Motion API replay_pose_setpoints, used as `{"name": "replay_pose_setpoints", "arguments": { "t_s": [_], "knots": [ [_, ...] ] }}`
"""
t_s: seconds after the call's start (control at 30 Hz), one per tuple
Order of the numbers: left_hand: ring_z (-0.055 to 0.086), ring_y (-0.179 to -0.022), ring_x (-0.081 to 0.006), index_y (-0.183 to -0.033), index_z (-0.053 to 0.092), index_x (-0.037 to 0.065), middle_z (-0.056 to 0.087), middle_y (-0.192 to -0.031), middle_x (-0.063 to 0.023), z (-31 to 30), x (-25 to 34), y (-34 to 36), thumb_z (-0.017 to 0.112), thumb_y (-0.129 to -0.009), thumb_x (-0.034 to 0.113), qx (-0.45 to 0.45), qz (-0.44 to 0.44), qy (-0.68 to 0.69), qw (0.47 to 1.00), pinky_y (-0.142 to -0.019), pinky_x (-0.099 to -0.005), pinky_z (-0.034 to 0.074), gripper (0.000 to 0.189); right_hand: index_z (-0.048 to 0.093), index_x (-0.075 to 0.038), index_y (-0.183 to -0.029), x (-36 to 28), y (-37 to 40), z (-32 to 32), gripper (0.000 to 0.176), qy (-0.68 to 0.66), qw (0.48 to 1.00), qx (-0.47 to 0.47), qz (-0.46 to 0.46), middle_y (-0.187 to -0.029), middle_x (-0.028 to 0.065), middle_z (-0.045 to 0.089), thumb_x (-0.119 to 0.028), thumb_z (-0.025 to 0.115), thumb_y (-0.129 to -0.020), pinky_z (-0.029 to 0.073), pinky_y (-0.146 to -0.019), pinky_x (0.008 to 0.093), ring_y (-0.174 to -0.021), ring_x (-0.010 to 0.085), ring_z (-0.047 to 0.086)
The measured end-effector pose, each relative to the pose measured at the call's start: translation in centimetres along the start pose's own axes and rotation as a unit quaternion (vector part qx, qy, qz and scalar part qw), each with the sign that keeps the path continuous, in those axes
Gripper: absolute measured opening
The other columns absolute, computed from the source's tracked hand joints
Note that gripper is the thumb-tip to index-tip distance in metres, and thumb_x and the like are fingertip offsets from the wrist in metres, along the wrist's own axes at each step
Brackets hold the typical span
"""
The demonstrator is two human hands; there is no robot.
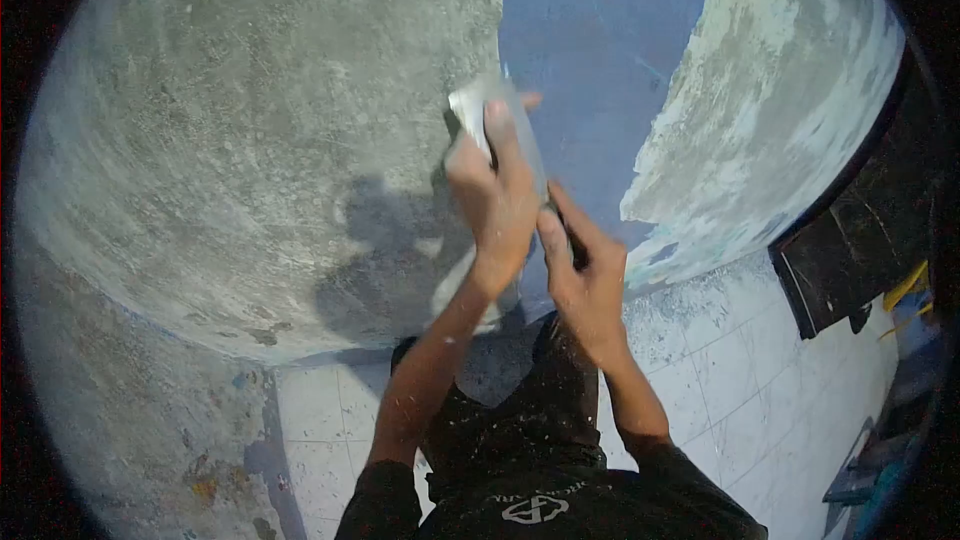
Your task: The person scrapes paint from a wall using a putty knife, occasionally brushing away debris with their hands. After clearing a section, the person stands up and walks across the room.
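A scraper with a wide metal blade (470, 105) lies tilted against the wall, at the left edge of a strip of blue-purple paint (600, 50). My left hand (497, 185) is closed around the blade, with one finger laid along its face. Below it, my right hand (590, 275) grips the dark handle, most of which the fingers hide. Motion blurs the blade and my left fingertips. To the left of the blade the wall (250, 140) is bare grey, with scratch marks all over it.
More patchy grey-white wall (740, 130) curves off to the right of the paint strip. White floor tiles (730, 370), speckled with flakes, lie under me. A dark panel (850, 250) stands at the right, near a yellow object (907, 290). Rough grey wall (150, 400) borders the lower left.
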State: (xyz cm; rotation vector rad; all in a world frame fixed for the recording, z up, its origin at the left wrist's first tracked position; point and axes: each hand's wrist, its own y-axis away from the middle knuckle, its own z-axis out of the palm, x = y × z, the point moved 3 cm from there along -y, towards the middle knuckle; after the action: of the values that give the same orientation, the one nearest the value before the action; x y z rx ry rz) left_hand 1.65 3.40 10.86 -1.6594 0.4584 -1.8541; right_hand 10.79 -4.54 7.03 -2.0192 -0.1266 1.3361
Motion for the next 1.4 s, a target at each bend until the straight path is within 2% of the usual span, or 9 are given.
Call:
{"name": "replay_pose_setpoints", "arguments": {
  "t_s": [0.17, 0.27, 0.4, 0.6, 0.83, 0.9, 1.07, 1.23, 1.4],
  "knots": [
    [0.051, -0.061, -0.0073, -0.107, 0.073, -0.003, 0.069, -0.08, -0.0046, 0.5, 2.3, -2.2, 0.044, -0.108, 0.032, -0.021, 0.052, 0.01, 0.998, -0.055, -0.0281, 0.042, 0.045, 0.063, 0.001, -0.131, -2.9, -1.5, -1.0, 0.037, -0.003, 0.997, -0.019, 0.073, -0.112, 0.0257, 0.072, -0.013, 0.064, -0.098, 0.053, -0.087, 0.032, -0.108, 0.0193, 0.067],
    [0.051, -0.061, -0.0075, -0.106, 0.073, -0.003, 0.067, -0.077, -0.0042, -0.1, 0.1, -0.2, 0.042, -0.109, 0.034, 0.006, 0.001, 0.004, 1.0, -0.055, -0.0276, 0.042, 0.048, 0.064, -0.001, -0.131, -0.6, 0.4, -0.4, 0.036, -0.004, 1.0, -0.011, -0.025, -0.106, 0.027, 0.072, -0.014, 0.064, -0.098, 0.053, -0.079, 0.0295, -0.099, 0.0118, 0.065],
    [0.055, -0.065, -0.0087, -0.106, 0.073, -0.003, 0.068, -0.079, -0.0047, 0.2, 1.7, -1.3, 0.042, -0.108, 0.037, -0.006, -0.02, 0.018, 1.0, -0.059, -0.0269, 0.044, 0.05, 0.064, -0.002, -0.132, -2.1, -0.7, -0.9, 0.036, -0.02, 0.996, -0.028, 0.082, -0.107, 0.0268, 0.072, -0.013, 0.065, -0.098, 0.053, -0.079, 0.0299, -0.099, 0.0142, 0.067],
    [0.056, -0.066, -0.0089, -0.106, 0.073, -0.002, 0.065, -0.075, -0.0027, -0.3, 0.5, 0.5, 0.039, -0.109, 0.035, 0.019, -0.053, -0.007, 0.998, -0.06, -0.0272, 0.045, 0.05, 0.063, 0.0, -0.13, -1.0, 0.7, -0.6, 0.035, -0.029, 0.998, -0.042, 0.045, -0.106, 0.026, 0.072, -0.013, 0.064, -0.098, 0.053, -0.079, 0.0293, -0.1, 0.0121, 0.066],
    [0.059, -0.071, -0.0114, -0.105, 0.073, -0.003, 0.071, -0.086, -0.0079, -0.1, 2.6, -2.4, 0.042, -0.109, 0.031, -0.016, 0.04, 0.007, 0.999, -0.065, -0.0283, 0.048, 0.046, 0.063, 0.0, -0.132, -3.8, -1.6, -0.9, 0.036, -0.02, 0.996, -0.037, 0.084, -0.109, 0.0273, 0.071, -0.014, 0.063, -0.098, 0.052, -0.083, 0.032, -0.104, 0.0146, 0.065],
    [0.061, -0.074, -0.0129, -0.104, 0.073, -0.003, 0.072, -0.087, -0.0086, -0.3, 1.1, -1.2, 0.043, -0.108, 0.03, -0.015, -0.004, 0.006, 1.0, -0.067, -0.0291, 0.048, 0.045, 0.062, 0.001, -0.132, -1.6, 0.3, -0.6, 0.037, -0.015, 0.999, -0.028, 0.029, -0.107, 0.0283, 0.071, -0.015, 0.063, -0.099, 0.052, -0.081, 0.0316, -0.101, 0.0105, 0.063],
    [0.058, -0.07, -0.0106, -0.106, 0.073, -0.003, 0.071, -0.086, -0.0087, -0.2, 3.2, -2.1, 0.042, -0.108, 0.029, -0.042, -0.019, 0.013, 0.999, -0.062, -0.0292, 0.047, 0.045, 0.062, 0.002, -0.132, -4.1, -1.0, -1.1, 0.037, -0.027, 0.992, -0.034, 0.121, -0.112, 0.0282, 0.07, -0.015, 0.062, -0.099, 0.052, -0.088, 0.0336, -0.107, 0.0156, 0.065],
    [0.055, -0.065, -0.0093, -0.106, 0.073, -0.004, 0.067, -0.079, -0.0074, -0.6, 1.3, -0.7, 0.039, -0.109, 0.031, -0.04, 0.0, -0.018, 0.999, -0.058, -0.0292, 0.045, 0.048, 0.062, 0.002, -0.131, -1.6, 0.6, 0.3, 0.036, -0.032, 0.999, 0.014, -0.01, -0.103, 0.0291, 0.07, -0.016, 0.062, -0.099, 0.052, -0.076, 0.0309, -0.096, 0.007, 0.059],
    [0.056, -0.066, -0.0097, -0.104, 0.073, -0.001, 0.066, -0.078, -0.0057, -0.4, 3.3, -2.6, 0.04, -0.109, 0.032, -0.054, -0.012, -0.005, 0.998, -0.061, -0.0286, 0.045, 0.047, 0.063, 0.002, -0.13, -3.3, -0.7, -0.1, 0.035, -0.039, 0.997, 0.0, 0.07, -0.109, 0.0274, 0.071, -0.014, 0.061, -0.099, 0.052, -0.083, 0.031, -0.102, 0.0093, 0.06]
  ]
}}
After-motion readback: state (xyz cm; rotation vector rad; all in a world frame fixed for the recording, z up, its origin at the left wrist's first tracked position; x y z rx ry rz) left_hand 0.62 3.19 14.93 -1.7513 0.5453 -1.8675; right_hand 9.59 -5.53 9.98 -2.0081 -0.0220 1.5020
